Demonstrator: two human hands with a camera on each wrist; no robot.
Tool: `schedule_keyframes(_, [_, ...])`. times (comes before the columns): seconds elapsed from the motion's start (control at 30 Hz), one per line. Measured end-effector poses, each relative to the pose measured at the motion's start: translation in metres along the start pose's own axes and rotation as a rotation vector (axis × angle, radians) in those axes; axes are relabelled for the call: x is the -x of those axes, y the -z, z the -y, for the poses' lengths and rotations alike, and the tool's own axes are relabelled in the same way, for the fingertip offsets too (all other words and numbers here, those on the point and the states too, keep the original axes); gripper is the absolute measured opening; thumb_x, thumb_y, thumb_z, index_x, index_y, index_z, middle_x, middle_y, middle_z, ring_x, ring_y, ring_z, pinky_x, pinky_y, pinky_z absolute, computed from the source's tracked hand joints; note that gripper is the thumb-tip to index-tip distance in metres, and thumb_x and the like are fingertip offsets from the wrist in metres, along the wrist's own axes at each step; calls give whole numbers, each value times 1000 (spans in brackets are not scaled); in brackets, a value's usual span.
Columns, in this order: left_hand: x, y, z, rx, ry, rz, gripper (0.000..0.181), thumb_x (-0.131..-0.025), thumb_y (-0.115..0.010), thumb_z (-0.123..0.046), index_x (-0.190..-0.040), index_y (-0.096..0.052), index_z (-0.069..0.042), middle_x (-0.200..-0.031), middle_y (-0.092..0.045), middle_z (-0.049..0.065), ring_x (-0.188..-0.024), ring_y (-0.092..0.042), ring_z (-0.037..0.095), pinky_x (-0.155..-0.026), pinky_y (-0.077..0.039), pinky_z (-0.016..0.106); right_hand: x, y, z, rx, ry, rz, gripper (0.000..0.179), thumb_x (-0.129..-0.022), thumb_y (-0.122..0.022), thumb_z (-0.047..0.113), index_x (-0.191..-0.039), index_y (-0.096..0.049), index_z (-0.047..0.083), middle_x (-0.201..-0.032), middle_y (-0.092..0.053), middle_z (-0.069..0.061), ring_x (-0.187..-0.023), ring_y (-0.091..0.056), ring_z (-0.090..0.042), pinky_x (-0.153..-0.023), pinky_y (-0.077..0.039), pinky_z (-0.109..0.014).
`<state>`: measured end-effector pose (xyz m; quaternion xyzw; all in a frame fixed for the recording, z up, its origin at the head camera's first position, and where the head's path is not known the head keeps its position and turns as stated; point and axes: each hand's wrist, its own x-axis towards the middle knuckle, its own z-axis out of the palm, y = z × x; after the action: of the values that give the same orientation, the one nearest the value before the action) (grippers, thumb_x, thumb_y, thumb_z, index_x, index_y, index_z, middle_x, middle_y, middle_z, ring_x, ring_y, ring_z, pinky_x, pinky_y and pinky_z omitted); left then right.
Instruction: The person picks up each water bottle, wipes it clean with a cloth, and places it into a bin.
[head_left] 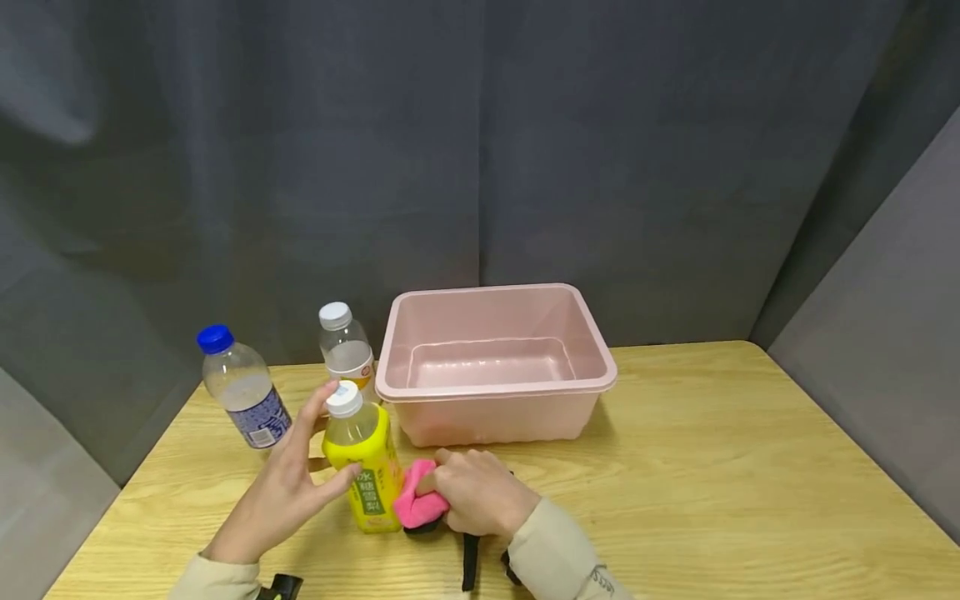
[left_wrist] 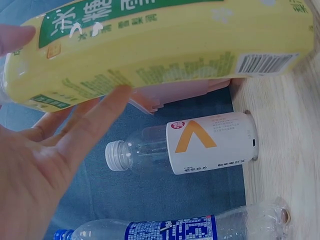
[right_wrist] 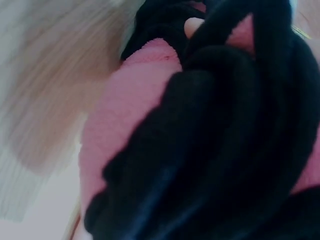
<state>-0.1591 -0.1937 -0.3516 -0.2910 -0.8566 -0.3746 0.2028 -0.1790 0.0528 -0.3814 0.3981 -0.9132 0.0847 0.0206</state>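
Note:
My left hand [head_left: 281, 492] holds a yellow-labelled drink bottle [head_left: 377, 475] with a white cap. Its thumb lies across the label and other fingers pass behind the bottle, while the index finger reaches up beside the cap. The left wrist view shows the bottle [left_wrist: 170, 55] sideways, with a gap between it and the palm. Just to its right, my right hand [head_left: 483, 493] grips a bunched pink and black cloth [head_left: 422, 500] low against the bottle's side. In the right wrist view, folds of this cloth [right_wrist: 130, 110] fill most of the picture and hide nearly all of the hand.
A pink plastic basin [head_left: 487, 417] stands behind my hands. To its left is a clear bottle [head_left: 349, 354] with a white cap, and farther left a blue-capped bottle [head_left: 247, 392]. A dark curtain [head_left: 480, 167] hangs behind the wooden table [head_left: 712, 467].

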Motion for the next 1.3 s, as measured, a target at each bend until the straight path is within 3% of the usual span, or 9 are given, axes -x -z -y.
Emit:
schedule_keyframes(0.2, [6, 2, 0, 32, 17, 21, 101, -77, -82, 6, -158, -25, -16, -147, -42, 27, -113, -58, 45, -69, -62, 48, 3, -6, 1, -26, 30, -11, 43, -73, -81, 3, -109, -80, 26, -99, -66, 6, -83, -59, -9, -72, -53, -27])
schedule_keyframes(0.5, [22, -1, 4, 36, 22, -9, 102, -74, -83, 9, -156, -26, -13, -145, -44, 27, -111, -58, 43, -70, -62, 45, 2, -16, 2, -56, 60, 3, 42, -71, -81, 4, -105, -80, 28, -96, -66, 8, -86, -59, -6, -71, -50, -26])
schedule_keyframes(0.8, [23, -4, 4, 23, 32, -51, 99, -75, -82, 8, -156, -28, -11, -145, -47, 26, -113, -59, 43, -72, -62, 45, -3, -5, 3, 118, 122, -68, 33, -68, -79, 2, -93, -79, 23, -83, -57, 5, -65, -49, -9, -57, -44, -24])
schedule_keyframes(1.0, [7, -4, 4, 12, 36, -23, 98, -77, -81, 8, -156, -25, -13, -146, -44, 28, -114, -58, 48, -76, -61, 52, 0, 27, 0, -1, 194, -231, 43, -70, -80, -1, -106, -78, 23, -89, -59, 2, -64, -54, -10, -54, -47, -22])
schedule_keyframes(1.13, [-5, -2, 5, 38, 27, 15, 97, -80, -79, 7, -157, -24, -14, -147, -43, 27, -117, -57, 47, -75, -62, 47, 5, 45, -1, -62, 224, -427, 47, -67, -77, -6, -105, -76, 20, -92, -60, -1, -63, -54, -11, -54, -47, -22])
schedule_keyframes(1.3, [-5, 2, 7, 44, 42, 22, 95, -80, -76, 8, -156, -24, -15, -140, -49, 26, -115, -58, 44, -72, -61, 42, 4, 52, 3, -149, 250, -675, 52, -67, -75, -12, -111, -77, 17, -103, -65, -6, -77, -64, -18, -64, -57, -31])
